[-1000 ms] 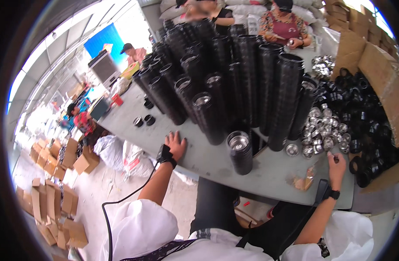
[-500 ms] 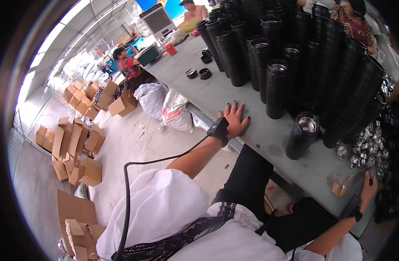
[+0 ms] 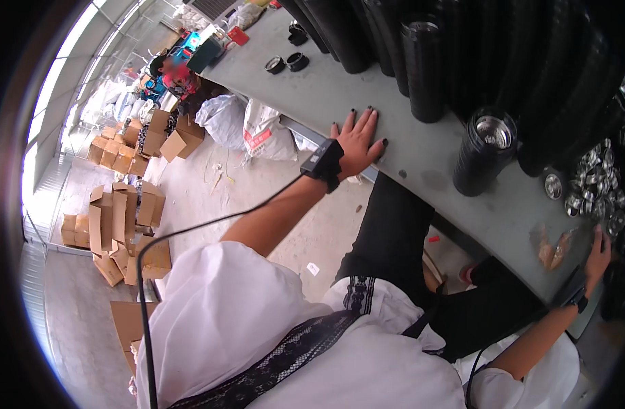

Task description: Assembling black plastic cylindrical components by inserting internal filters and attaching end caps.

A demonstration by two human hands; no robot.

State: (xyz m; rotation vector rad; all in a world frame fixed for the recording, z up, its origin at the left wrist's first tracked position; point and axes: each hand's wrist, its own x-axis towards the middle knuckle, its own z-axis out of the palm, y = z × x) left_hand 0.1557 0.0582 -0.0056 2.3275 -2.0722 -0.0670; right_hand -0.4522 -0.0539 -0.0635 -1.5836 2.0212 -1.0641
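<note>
My left hand point(image 3: 356, 144) lies palm down on the near edge of the grey table, its fingers spread and nothing in them. At the table's right end rests my right hand point(image 3: 598, 257), fingers stretched toward a heap of small silver metal parts point(image 3: 596, 185). I see nothing in that hand. Beside it is a crumpled clear plastic bag point(image 3: 555, 249) with something tan-coloured in it. A tall black cylinder point(image 3: 477, 160) with a round silver insert in its top stands between my hands. Another black cylinder point(image 3: 423, 78) is behind it, in front of a dense group of them.
Several small black rings point(image 3: 297, 62) lie toward the table's far left. White sacks point(image 3: 263, 133) lean by the table on the floor. Open cardboard boxes point(image 3: 113, 221) stand farther left. A person in red point(image 3: 179, 80) is beyond the sacks. Black parts crowd the right edge.
The view has tipped down, so the table's things sit higher and look larger. My left hand stays flat at the edge. The fingers of my right hand look straighter.
</note>
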